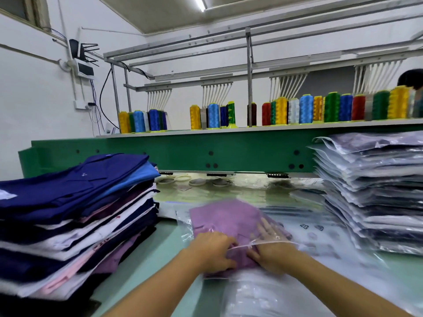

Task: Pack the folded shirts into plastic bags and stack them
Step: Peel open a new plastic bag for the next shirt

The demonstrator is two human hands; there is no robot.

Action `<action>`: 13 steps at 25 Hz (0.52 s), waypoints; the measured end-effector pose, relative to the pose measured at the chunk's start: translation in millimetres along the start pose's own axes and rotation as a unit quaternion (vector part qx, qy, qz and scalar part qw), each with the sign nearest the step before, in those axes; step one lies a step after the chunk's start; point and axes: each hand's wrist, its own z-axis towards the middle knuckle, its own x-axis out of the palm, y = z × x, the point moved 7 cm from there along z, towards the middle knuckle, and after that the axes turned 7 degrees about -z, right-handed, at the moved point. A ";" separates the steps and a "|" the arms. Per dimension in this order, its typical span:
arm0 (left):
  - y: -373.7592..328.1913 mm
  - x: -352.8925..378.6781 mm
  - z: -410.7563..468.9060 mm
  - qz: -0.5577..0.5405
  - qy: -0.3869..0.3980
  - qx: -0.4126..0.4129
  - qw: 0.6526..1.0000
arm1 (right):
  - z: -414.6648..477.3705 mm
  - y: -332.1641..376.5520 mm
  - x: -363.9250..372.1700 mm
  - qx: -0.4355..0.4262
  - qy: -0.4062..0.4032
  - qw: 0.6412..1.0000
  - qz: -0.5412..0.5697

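Pale green table shows work midway: tall stack of bagged shirts right, pile of unbagged folded shirts left, purple folded shirt centre, partly inside clear plastic bag, left hand fingers curled gripping its mouth, right hand fingers flat inside.

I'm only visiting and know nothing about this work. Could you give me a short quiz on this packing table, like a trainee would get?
1. True or false: the purple shirt already lies on the stack of bagged shirts.
2. What tops the unbagged pile on the left? A. a navy shirt B. a yellow shirt C. a thread cone
3. Fill in: the right hand has its fingers inside the clear ____, over the purple shirt.
Key: 1 false; 2 A; 3 plastic bag.
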 end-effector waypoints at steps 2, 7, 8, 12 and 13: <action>10.2 8.8 -8.7 -0.034 0.025 -0.021 0.999 | -17.7 -5.5 -1.1 -0.014 -0.008 0.999 0.046; 21.2 16.3 -29.1 -0.054 0.020 -0.032 0.998 | -68.6 -18.0 -39.1 -0.097 -0.188 0.976 -0.043; 22.4 16.5 -32.6 -0.054 0.014 -0.033 0.998 | -76.3 -19.3 -44.6 -0.108 -0.242 0.963 -0.057; 28.3 16.4 -44.6 -0.087 -0.008 -0.025 0.996 | -80.2 -38.5 -40.8 -0.020 -0.278 0.960 0.000; 30.4 15.6 -48.1 -0.097 -0.013 -0.027 0.995 | -76.3 -41.5 -35.6 -0.012 -0.258 0.966 0.024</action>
